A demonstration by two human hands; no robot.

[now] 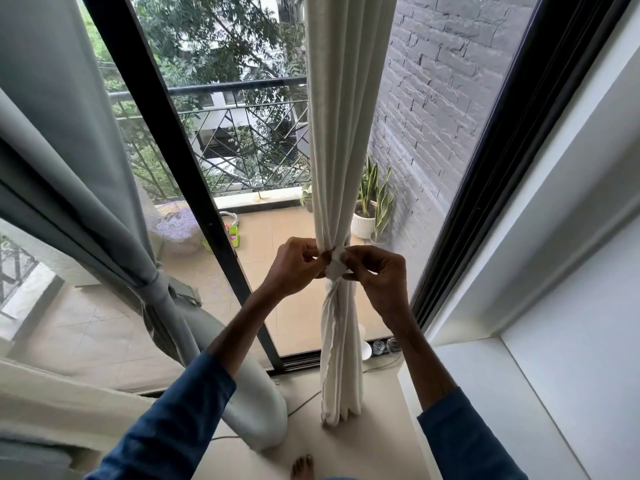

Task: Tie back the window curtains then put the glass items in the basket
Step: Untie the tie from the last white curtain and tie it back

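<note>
A white curtain (341,133) hangs gathered into a narrow bundle in front of the window. A white tieback (335,265) wraps around it at mid height. My left hand (294,268) pinches the tieback from the left and my right hand (377,275) pinches it from the right, both touching the knot. A grey curtain (86,188) at the left is bunched and held by a grey band (157,277). Two small glass items (384,346) stand on the floor by the window track, right of the white curtain's lower part.
A black window frame post (194,188) runs diagonally between the curtains. A white ledge and wall (540,375) fill the right side. A thin cable (304,403) lies on the floor. My bare foot (303,467) shows at the bottom. Potted plants (372,206) stand outside on the balcony.
</note>
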